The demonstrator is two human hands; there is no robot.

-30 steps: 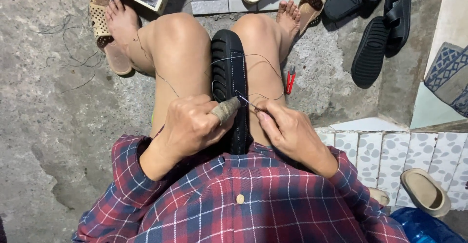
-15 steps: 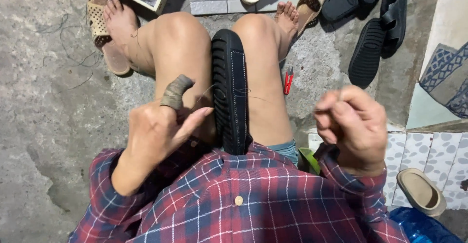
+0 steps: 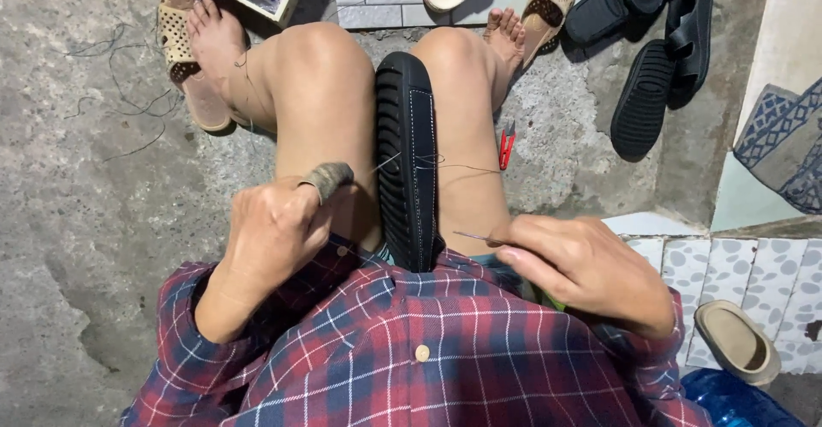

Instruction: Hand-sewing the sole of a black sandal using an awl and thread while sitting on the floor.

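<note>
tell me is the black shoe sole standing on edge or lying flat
On edge: the black shoe sole stands clamped between the knees, its ribbed tread and stitched rim both showing.

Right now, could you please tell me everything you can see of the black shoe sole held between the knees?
The black shoe sole looks like rubber, ribbed along its left edge, with a line of light stitches down its face. It stands on edge, clamped between the person's bare thighs, toe end away from the body. A thin thread runs from its side. Neither the left hand nor the right hand touches it.

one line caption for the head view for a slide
Black shoe sole clamped between knees; right hand pinches a needle, left hand beside it.
</note>
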